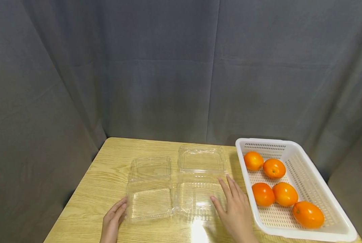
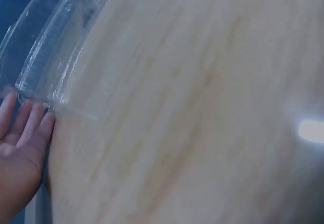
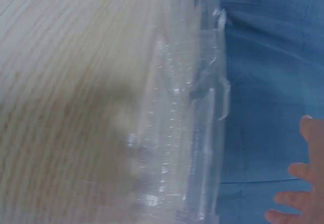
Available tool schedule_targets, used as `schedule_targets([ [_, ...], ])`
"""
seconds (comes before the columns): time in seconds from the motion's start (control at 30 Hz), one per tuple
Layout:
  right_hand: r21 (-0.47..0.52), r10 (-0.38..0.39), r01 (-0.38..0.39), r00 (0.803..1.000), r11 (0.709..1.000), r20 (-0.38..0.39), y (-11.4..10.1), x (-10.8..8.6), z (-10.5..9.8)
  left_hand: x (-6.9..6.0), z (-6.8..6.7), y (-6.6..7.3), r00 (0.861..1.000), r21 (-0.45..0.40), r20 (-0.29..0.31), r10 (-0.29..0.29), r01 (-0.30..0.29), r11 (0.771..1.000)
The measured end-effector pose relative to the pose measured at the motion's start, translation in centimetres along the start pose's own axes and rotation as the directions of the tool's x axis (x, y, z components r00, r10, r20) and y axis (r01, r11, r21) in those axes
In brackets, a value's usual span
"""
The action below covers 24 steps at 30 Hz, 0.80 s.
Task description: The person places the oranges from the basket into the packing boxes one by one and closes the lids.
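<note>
Two clear plastic containers with their lids folded open lie side by side on the wooden table. At the outer side edge of the left container (image 1: 150, 202) is my left hand (image 1: 114, 217), its fingers extended against the rim; the left wrist view shows the fingertips of that hand (image 2: 25, 148) by the clear plastic (image 2: 50, 47). Over the right side of the right container (image 1: 196, 195) my right hand (image 1: 237, 212) is spread, holding nothing. In the right wrist view the spread fingers of this hand (image 3: 304, 183) appear apart from the plastic (image 3: 177, 107).
A white perforated basket (image 1: 250, 199) stands on the right of the table (image 1: 86, 202), with several orange fruits (image 1: 285, 194) inside. Behind the table hangs a grey curtain (image 1: 156, 84), which also runs down both sides.
</note>
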State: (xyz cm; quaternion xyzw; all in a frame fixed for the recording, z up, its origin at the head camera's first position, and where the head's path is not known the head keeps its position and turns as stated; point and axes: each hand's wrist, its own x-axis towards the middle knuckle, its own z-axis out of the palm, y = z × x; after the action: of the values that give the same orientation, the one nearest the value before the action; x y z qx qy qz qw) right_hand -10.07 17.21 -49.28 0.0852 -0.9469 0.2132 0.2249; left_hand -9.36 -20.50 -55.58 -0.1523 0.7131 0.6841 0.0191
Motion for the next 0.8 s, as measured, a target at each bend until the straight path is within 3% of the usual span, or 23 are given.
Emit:
schedule_targets([
  [0.3, 0.040, -0.010, 0.008, 0.998, 0.999, 0.060, -0.2, 0.2, -2.0, 0.6, 0.1, -0.3, 0.998, -0.001, 0.002, 0.070, -0.070, 0.998],
  [0.5, 0.055, -0.046, 0.040, 0.992, 0.998, 0.118, 0.3, 1.0, -4.3, 1.0, 0.2, -0.5, 0.998, -0.027, -0.008, 0.061, -0.061, 0.998],
  [0.8, 0.032, -0.138, 0.134, 0.969, 0.990, 0.204, 1.8, 3.2, -8.0, 0.6, 1.0, -0.9, 0.995, -0.048, -0.079, 0.058, -0.062, 0.997],
])
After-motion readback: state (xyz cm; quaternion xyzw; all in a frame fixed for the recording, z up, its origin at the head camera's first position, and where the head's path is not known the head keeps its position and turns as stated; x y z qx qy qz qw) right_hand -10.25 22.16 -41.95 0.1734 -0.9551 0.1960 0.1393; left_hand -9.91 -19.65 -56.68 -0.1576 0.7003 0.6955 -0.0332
